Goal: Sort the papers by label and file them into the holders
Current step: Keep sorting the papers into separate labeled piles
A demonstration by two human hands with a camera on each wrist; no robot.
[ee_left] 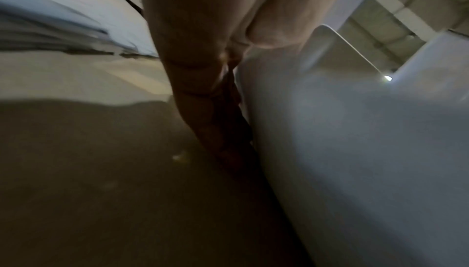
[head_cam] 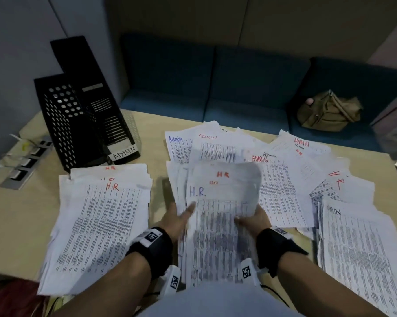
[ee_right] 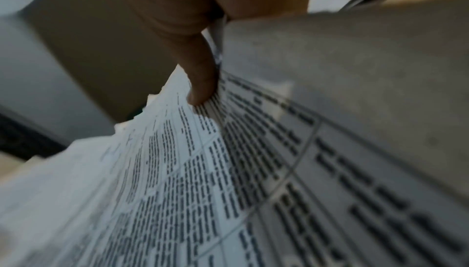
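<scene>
We hold a sheaf of H.R. papers just above the wooden table, near the middle of its near edge, our left hand and right hand apart at the sheaf's two side edges. The left thumb lies over the top sheet with the fingers beneath; the right thumb pinches the opposite edge. A sorted H.R. pile lies to the left, and unsorted ADMIN sheets fan out beyond and to the right. Two black holders stand at the far left, the farther one tagged ADMIN. We judge the sheaf light, limp and slick between sheets: held by one edge it would droop and shed pages, so support at both sides, thumbs on top, suits it. The head view alone shows the labels and piles. The right wrist view shows the thumb pressed onto the printed sheets, which splay loosely. The left wrist view shows long fingers against the sheaf's blank underside, with the table below.
</scene>
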